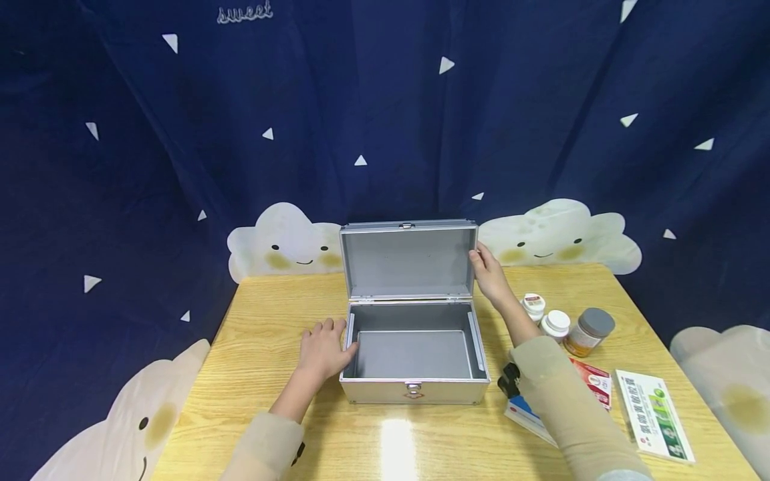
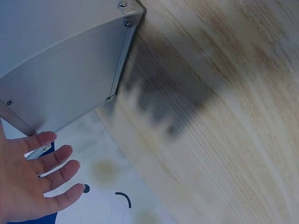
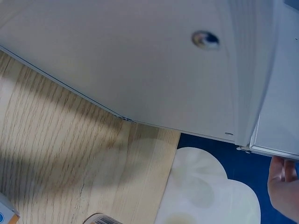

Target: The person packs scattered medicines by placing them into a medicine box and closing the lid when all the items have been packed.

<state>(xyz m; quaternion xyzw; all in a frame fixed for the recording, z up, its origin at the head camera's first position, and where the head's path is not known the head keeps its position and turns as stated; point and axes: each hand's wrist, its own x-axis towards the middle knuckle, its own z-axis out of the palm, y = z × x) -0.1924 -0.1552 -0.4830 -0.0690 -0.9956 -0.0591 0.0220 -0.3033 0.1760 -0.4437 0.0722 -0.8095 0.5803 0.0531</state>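
A silver metal case [image 1: 414,391] stands on the table with its lid [image 1: 412,264] raised and its grey inside bare. My right hand [image 1: 494,279] holds the lid by its right edge, thumb on the inner face and fingers outside. In the right wrist view, fingers [image 3: 283,169] of that hand reach up at the lid's edge. My left hand [image 1: 325,349] is at the case's left side, thumb across the rim. The left wrist view shows its fingers [image 2: 60,173] spread and loosely extended beside the case's side wall [image 2: 70,79].
Right of the case stand two white bottles [image 1: 556,323] and a grey-capped jar [image 1: 589,331]. Nearer lie a red box [image 1: 595,382], a white-and-green medicine box [image 1: 654,415] and a blue-and-white box [image 1: 529,419], partly under my right sleeve. A dark blue curtain [image 1: 385,100] hangs behind the table.
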